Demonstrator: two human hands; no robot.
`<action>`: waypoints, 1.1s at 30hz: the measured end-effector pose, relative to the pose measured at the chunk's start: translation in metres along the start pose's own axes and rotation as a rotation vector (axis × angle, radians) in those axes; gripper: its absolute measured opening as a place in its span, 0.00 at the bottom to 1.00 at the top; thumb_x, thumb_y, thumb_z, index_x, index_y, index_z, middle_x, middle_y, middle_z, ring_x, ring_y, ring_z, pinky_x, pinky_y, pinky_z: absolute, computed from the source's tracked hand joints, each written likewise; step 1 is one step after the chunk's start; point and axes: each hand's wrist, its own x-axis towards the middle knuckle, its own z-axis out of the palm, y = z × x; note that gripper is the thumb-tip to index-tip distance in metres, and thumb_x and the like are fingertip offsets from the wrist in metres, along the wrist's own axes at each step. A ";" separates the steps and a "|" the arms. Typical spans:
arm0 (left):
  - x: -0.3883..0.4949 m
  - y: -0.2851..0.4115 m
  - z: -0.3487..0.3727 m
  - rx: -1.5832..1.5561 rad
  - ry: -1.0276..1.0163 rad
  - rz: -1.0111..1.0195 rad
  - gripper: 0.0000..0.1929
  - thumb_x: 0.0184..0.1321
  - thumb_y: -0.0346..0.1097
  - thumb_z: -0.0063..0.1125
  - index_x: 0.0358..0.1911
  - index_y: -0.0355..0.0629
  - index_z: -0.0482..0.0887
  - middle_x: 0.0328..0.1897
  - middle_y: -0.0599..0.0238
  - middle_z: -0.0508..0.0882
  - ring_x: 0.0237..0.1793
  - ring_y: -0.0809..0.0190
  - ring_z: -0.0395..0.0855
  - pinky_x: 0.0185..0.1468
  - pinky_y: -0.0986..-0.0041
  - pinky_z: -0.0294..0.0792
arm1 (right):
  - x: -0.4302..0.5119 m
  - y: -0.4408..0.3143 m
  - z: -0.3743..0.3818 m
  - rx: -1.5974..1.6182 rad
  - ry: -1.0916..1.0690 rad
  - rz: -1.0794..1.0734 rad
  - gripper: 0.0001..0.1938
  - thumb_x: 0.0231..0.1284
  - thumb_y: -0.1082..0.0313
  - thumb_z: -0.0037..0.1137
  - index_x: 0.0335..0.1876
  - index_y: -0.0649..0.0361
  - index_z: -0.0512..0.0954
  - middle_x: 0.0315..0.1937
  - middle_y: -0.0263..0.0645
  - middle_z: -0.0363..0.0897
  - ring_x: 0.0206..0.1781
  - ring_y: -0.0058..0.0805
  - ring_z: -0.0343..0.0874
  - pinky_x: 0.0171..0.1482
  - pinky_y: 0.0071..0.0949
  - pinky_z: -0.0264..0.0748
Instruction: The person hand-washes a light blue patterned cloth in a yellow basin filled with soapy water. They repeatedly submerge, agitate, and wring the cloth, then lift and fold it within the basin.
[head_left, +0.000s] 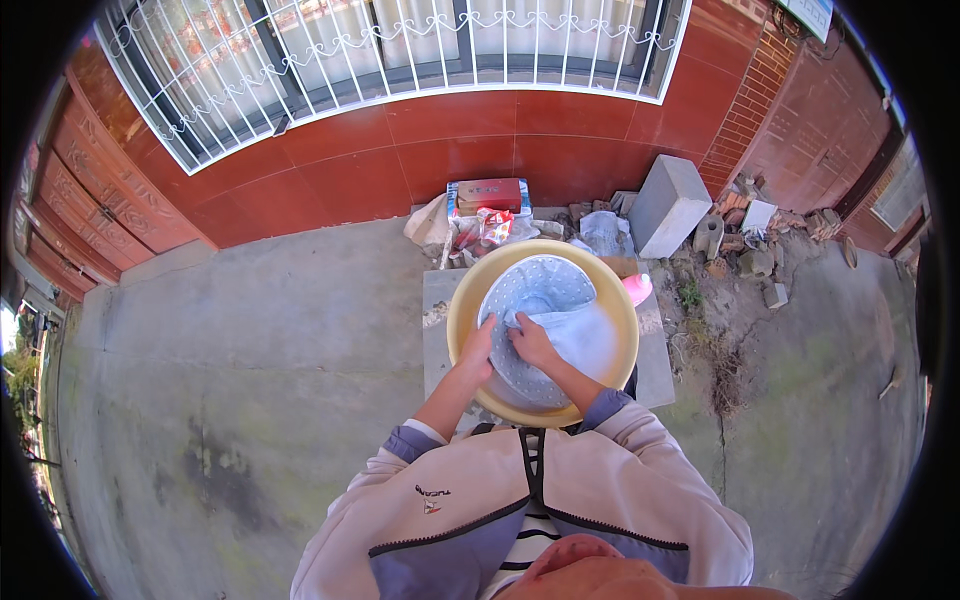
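A wide-brimmed fabric hat (540, 275), pale blue with small white dots, lies inside a round yellow plastic basin (459, 300). My left hand (478, 349) grips the brim at its left side, thumb on the dotted face. Close beside it, my right hand (532, 341) pinches a fold of the cloth near the middle. A plain light-blue stretch of fabric spreads to the right of that fold, bright and slightly blurred. My right fingertips are partly hidden by the cloth.
Under the basin is a grey slab (439, 292), with a pink bottle (637, 288) at the basin's right rim. Beyond stand a red box (491, 195), plastic bags (495, 225) and a large grey block (667, 206). Broken bricks (739, 232) lie right, along the red tiled wall (457, 161).
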 end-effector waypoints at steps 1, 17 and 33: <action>-0.007 0.002 0.004 -0.035 -0.024 -0.014 0.22 0.69 0.48 0.44 0.59 0.41 0.70 0.55 0.60 0.77 0.53 0.58 0.76 0.57 0.62 0.68 | -0.001 0.003 0.002 0.007 -0.015 -0.012 0.21 0.58 0.62 0.48 0.54 0.67 0.68 0.41 0.64 0.76 0.46 0.59 0.76 0.49 0.45 0.71; -0.010 -0.022 -0.003 0.089 0.000 0.149 0.23 0.65 0.40 0.51 0.62 0.41 0.67 0.59 0.59 0.75 0.56 0.57 0.75 0.58 0.59 0.69 | 0.020 0.052 -0.018 -0.196 -0.041 -0.030 0.16 0.57 0.66 0.47 0.48 0.67 0.73 0.41 0.58 0.78 0.46 0.55 0.77 0.49 0.43 0.72; 0.022 -0.016 -0.016 -0.001 0.000 0.012 0.26 0.68 0.50 0.45 0.63 0.41 0.67 0.61 0.59 0.73 0.60 0.58 0.69 0.62 0.61 0.61 | -0.002 0.012 0.014 0.170 -0.116 -0.115 0.18 0.60 0.62 0.47 0.48 0.70 0.70 0.43 0.63 0.76 0.49 0.58 0.76 0.49 0.46 0.70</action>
